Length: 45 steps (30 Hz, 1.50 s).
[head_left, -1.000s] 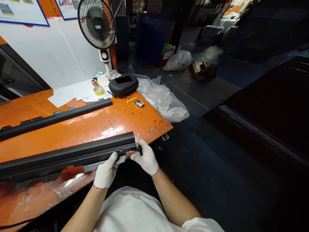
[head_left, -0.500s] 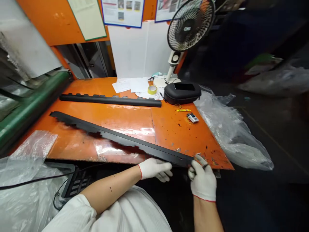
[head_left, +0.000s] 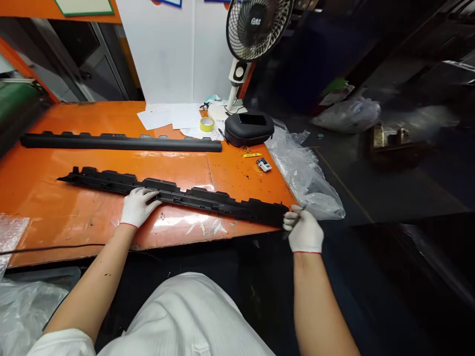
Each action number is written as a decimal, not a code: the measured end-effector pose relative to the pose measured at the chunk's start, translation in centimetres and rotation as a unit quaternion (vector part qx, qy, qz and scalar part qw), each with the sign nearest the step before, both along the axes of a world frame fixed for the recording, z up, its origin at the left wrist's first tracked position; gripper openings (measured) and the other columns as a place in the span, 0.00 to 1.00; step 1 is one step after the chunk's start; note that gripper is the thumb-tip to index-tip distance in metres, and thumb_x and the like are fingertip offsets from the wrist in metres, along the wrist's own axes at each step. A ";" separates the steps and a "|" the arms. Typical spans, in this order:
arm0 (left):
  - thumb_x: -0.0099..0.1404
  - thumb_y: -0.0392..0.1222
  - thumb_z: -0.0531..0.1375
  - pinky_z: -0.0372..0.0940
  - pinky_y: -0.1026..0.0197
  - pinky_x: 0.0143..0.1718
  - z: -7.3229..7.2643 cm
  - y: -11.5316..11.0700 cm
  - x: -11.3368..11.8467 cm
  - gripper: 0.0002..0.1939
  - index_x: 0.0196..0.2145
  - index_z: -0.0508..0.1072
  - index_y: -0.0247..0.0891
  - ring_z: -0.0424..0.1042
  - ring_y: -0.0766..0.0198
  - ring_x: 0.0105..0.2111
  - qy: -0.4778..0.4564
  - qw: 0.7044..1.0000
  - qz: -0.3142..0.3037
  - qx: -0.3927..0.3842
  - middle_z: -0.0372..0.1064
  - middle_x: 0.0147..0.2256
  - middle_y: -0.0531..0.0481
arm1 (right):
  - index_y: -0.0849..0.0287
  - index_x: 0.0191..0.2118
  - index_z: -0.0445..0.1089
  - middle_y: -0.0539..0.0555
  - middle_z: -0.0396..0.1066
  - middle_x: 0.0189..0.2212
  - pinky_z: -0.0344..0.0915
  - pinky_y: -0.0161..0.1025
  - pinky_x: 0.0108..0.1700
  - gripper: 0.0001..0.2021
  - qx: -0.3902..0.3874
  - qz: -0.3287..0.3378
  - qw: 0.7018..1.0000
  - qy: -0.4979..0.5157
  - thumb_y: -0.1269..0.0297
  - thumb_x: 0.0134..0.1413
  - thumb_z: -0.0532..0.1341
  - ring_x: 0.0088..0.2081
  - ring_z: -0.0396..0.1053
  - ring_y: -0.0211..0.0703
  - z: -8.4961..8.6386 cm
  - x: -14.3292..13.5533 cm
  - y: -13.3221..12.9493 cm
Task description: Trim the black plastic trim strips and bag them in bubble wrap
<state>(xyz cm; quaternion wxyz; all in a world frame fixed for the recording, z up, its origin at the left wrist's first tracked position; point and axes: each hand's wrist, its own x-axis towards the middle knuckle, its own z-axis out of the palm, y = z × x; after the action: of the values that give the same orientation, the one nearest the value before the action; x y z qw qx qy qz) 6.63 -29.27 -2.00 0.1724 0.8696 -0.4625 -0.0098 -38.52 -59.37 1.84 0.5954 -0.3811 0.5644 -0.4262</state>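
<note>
Two white-gloved hands at work on the near strip (head_left: 222, 204), black, lying slantwise across the front of the orange surface (head_left: 237, 178), its right end near the front right corner. Ribbed face up, tabs along far edge. Left hand (head_left: 139, 206) rests left of the strip's middle; grip wide, fingers spread over the strip, not wrapped round it. Right hand (head_left: 305, 231) is at the strip's right end; grip narrow, fingers curled on a thin dark tool (head_left: 299, 217), too small to identify. Cannot tell if these fingers also touch the strip.

Far strip (head_left: 122, 143), also black, lies behind, well apart, tabs along its far edge, untouched. Small pale scraps (head_left: 217, 228) lie between near strip and front edge.

Back of surface: papers (head_left: 159, 118), yellow tape roll (head_left: 207, 124) on them, pen (head_left: 223, 135) beside black case (head_left: 247, 134); flat dark phone (head_left: 252, 119) on top of case. Fan (head_left: 256, 29) stands behind, top cut off by frame. In front of case: yellow cutter (head_left: 252, 155), then small white-and-dark device (head_left: 263, 165).

Clear plastic (head_left: 308, 178) hangs past right edge. Black cable (head_left: 52, 248) runs along front left. Green roller (head_left: 18, 101) at far left, blurred. Stuffed bag (head_left: 349, 116) on floor, right.
</note>
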 end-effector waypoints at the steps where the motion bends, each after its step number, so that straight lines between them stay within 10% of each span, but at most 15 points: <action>1: 0.73 0.57 0.64 0.66 0.41 0.60 -0.3 0.0 -0.2 0.21 0.53 0.88 0.45 0.71 0.37 0.62 0.000 1.000 0.001 -0.005 0.84 0.54 0.38 | 0.55 0.40 0.68 0.44 0.66 0.20 0.52 0.30 0.19 0.16 0.011 0.043 0.999 0.005 0.51 0.51 0.68 0.18 0.59 0.35 -0.1 1.1 1.4; 9: 0.74 0.58 0.64 0.66 0.39 0.62 -3.2 0.1 -5.4 0.20 0.47 0.90 0.43 0.70 0.33 0.65 0.025 0.995 0.005 -0.099 0.86 0.49 0.39 | 0.58 0.49 0.72 0.47 0.74 0.21 0.61 0.33 0.18 0.18 0.089 0.384 0.914 0.093 0.51 0.60 0.66 0.17 0.67 0.39 -0.4 8.1 10.9; 45: 0.73 0.56 0.67 0.65 0.37 0.66 -5.9 0.6 -6.4 0.16 0.46 0.89 0.44 0.70 0.33 0.65 0.047 0.988 0.012 -0.148 0.86 0.48 0.42 | 0.57 0.33 0.74 0.47 0.66 0.12 0.51 0.36 0.16 0.10 0.110 0.412 0.891 0.155 0.57 0.59 0.61 0.12 0.56 0.38 -2.9 12.1 12.6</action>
<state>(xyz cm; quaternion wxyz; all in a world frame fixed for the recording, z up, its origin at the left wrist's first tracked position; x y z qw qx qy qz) 0.24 -28.65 -7.91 0.3212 0.8386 -0.4395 0.0197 -26.37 -46.80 -1.06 0.6606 -0.5725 0.4856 -0.0134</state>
